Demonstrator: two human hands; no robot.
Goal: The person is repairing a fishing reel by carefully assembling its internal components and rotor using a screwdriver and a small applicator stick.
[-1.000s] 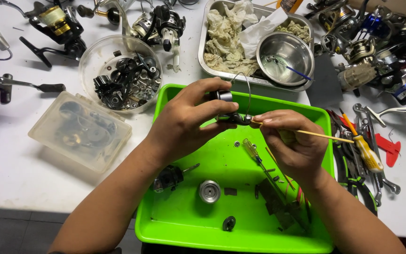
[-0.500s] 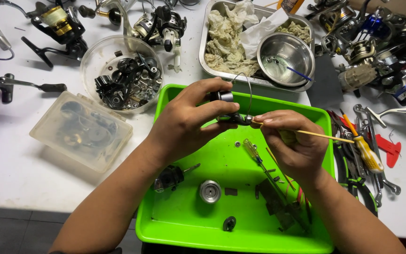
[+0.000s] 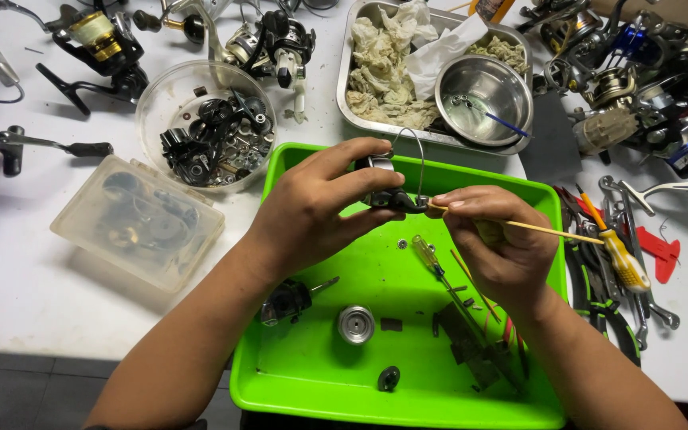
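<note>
My left hand grips a small dark reel part with a wire bail loop above the green tray. My right hand pinches a thin wooden stick, its tip touching the part between both hands. In the tray under the hands lie a yellow-handled screwdriver, a silver spool, a black reel body, a small black round cap and several small dark pieces.
A clear round bowl of black reel parts and a clear lidded box sit left. Behind the tray, a metal pan holds rags and a steel bowl. Pliers and a yellow screwdriver lie right; fishing reels crowd the back.
</note>
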